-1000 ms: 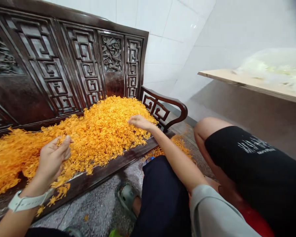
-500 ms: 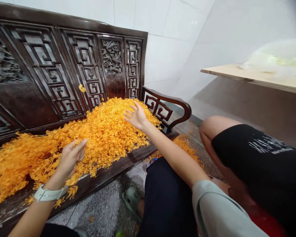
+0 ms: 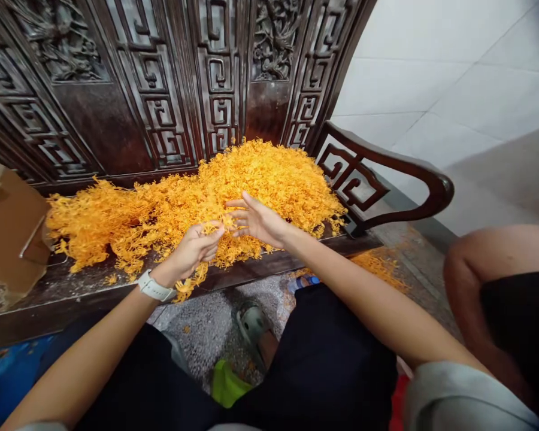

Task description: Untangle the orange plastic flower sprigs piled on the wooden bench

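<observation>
A big heap of orange stringy strands (image 3: 269, 173) covers the seat of a dark carved wooden bench (image 3: 94, 281). My left hand (image 3: 195, 248), with a white watch at the wrist, is curled around a small clump of the orange strands just above the heap's front edge. My right hand (image 3: 256, 218) is beside it, fingers spread and pointing left, its fingertips touching that same clump. Both hands meet over the middle front of the heap.
A brown cardboard box (image 3: 9, 239) sits at the bench's left end. The curved armrest (image 3: 386, 173) closes the right end. Another person's bare knee and black shorts (image 3: 498, 281) are at the right. Loose strands lie on the speckled floor (image 3: 206, 323) by my sandal.
The view swung left and down. My left hand moved right and closed on a clump; my right hand came back toward me to meet it.
</observation>
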`<state>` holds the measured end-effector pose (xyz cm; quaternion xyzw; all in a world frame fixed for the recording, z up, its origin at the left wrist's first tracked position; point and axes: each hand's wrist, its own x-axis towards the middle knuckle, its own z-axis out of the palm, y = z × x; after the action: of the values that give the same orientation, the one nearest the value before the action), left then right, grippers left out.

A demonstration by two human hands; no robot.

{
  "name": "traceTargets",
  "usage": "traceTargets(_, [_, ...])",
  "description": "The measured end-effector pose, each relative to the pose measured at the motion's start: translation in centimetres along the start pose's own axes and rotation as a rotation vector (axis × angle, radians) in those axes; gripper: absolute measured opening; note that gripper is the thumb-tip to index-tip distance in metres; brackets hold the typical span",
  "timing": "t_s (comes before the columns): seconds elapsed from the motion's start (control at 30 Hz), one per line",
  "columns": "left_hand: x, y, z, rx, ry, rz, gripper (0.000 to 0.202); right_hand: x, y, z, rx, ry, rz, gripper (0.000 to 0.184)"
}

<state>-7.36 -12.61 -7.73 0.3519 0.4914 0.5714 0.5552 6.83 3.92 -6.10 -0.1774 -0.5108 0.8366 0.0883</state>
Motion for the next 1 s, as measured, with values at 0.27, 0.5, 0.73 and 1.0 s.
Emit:
traceTargets(0.27, [0.1, -0.9, 0.4, 0.385, -0.109, 0.012, 0.028, -0.2, -1.0, 1.4, 0.016, 0.066, -0.049, 0.055])
traceTargets(0.5, [-0.2, -0.6, 0.2, 0.381, -0.114, 0.029, 0.047, 0.3, -0.4, 0.4, -0.145, 0.282, -0.259, 0.015])
traceTargets(0.73, [0.3, -1.2, 0.3, 0.402, 0.021, 0.095, 0.045, 2.1, -1.2, -4.5, -0.778, 0.565, -0.676, 0.041])
traceTargets(1.0, [0.7, -0.5, 2.3, 0.153, 0.033, 0.085, 0.048, 4.4, -1.8, -5.9, -0.706, 0.586, -0.709, 0.051])
